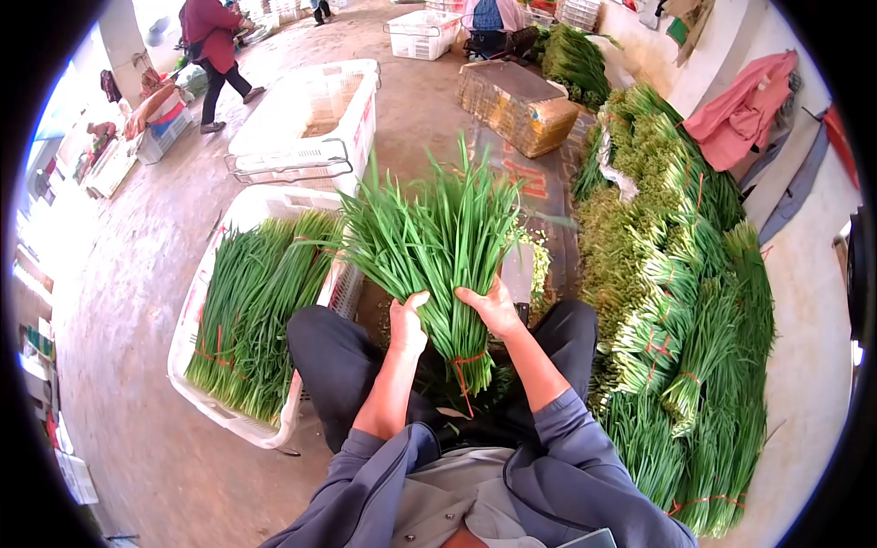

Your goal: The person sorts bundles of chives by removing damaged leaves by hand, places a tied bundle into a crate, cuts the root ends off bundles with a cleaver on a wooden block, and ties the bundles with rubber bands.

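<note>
Between my knees I hold up a bunch of green garlic chives (438,247), its leaves fanning out away from me. A red tie (469,358) circles the bunch near the end closest to my body, with a loose tail hanging down. My left hand (408,321) grips the bunch from the left side, thumb against the leaves. On the opposite side my right hand (491,309) is closed round it, thumb also pressed on the leaves. Part of a pale flat board (519,271) shows behind my right hand.
Left of my knee stands a white crate (183,352) of tied chives, with another white crate (361,119) beyond it. Tied bunches (676,301) are heaped along the right wall. Ahead sits a taped cardboard box (516,100). A person in red (215,36) is at upper left.
</note>
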Demonstrator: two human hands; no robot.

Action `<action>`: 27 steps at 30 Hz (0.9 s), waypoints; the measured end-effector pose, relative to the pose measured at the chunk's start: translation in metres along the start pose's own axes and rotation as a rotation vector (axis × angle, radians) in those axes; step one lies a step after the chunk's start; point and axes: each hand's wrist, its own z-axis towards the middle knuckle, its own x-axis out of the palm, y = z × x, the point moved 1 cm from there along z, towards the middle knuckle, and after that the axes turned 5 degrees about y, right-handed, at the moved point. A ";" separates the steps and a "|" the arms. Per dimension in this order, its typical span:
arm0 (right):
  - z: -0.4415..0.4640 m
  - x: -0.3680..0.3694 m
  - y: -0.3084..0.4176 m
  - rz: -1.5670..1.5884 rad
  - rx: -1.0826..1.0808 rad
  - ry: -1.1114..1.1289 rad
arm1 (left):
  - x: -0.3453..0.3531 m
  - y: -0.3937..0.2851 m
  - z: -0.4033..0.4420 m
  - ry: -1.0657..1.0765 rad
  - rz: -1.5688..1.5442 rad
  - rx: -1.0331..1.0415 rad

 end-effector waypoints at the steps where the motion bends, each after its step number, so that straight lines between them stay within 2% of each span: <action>1: 0.001 -0.001 -0.002 0.013 -0.016 0.002 | -0.002 0.001 0.002 0.030 -0.019 -0.010; 6: -0.005 -0.004 0.002 0.070 -0.037 0.021 | -0.002 0.002 0.005 0.069 -0.059 -0.072; 10: -0.011 -0.007 0.008 0.131 0.086 0.086 | -0.006 0.002 0.004 0.096 -0.036 -0.076; 12: -0.017 -0.015 0.019 0.005 0.098 0.077 | -0.009 0.005 0.004 0.121 0.017 -0.133; 14: -0.017 -0.028 0.046 -0.977 0.380 0.309 | -0.007 0.005 0.002 0.097 0.058 -0.152; 15: -0.024 -0.023 0.087 -0.974 0.524 0.473 | -0.006 0.007 0.001 0.102 0.065 -0.134; 16: -0.025 -0.025 0.091 -0.942 0.555 0.547 | -0.005 0.009 -0.001 0.108 0.072 -0.120; 18: -0.026 -0.016 0.117 -0.819 0.392 0.565 | -0.005 0.013 -0.001 0.113 0.094 -0.130; 19: -0.018 -0.011 0.121 -0.863 0.138 0.623 | -0.004 0.015 -0.001 0.121 0.091 -0.137; 21: -0.011 0.007 0.132 -0.770 -0.256 0.306 | -0.001 0.015 -0.004 0.147 0.080 -0.164; 22: -0.004 0.015 0.136 -0.696 -0.370 0.116 | 0.000 0.016 -0.005 0.153 0.086 -0.170; 23: 0.005 0.020 0.139 -0.694 -0.371 0.106 | 0.000 0.017 -0.007 0.165 0.095 -0.176; 25: 0.023 0.026 0.144 -0.862 -0.646 0.003 | 0.001 0.016 -0.007 0.184 0.110 -0.180; 27: 0.037 0.028 0.142 -0.912 -0.654 0.032 | 0.000 0.016 -0.008 0.182 0.126 -0.232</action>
